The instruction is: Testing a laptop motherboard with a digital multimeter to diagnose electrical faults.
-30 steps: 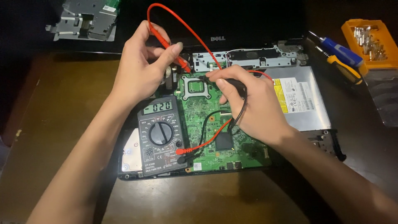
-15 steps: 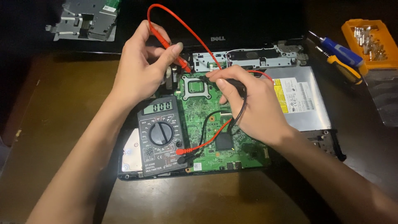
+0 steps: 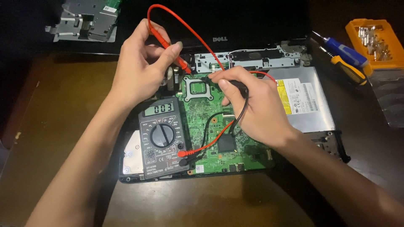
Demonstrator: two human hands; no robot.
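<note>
The fingers of the left hand are pinched shut around the red probe, whose tip angles down to the upper left edge of the green circuit board. The right hand has its fingers curled closed over the black probe, with its tip pressed near the square socket at the top of the board. Both tips sit close together, just apart.

A slip looks like the main hazard: either tip could skate off its contact and bridge neighbouring pins, since the parts there are packed tight. The red lead arcs high over the left hand and could tug the probe sideways if it snags. The black lead loops across the board under the right palm, so a wrist shift might drag it over components.

The grey multimeter lies on the left end of the opened laptop base, overlapping the board's edge, both leads plugged in at its lower right corner. It sits between the forearms, so a bumped elbow could shove it. To the right, a silver optical drive touches the board's side. Beyond it on the table lie two screwdrivers and an orange bit case, well apart from the hands. A metal bracket rests at far upper left.
</note>
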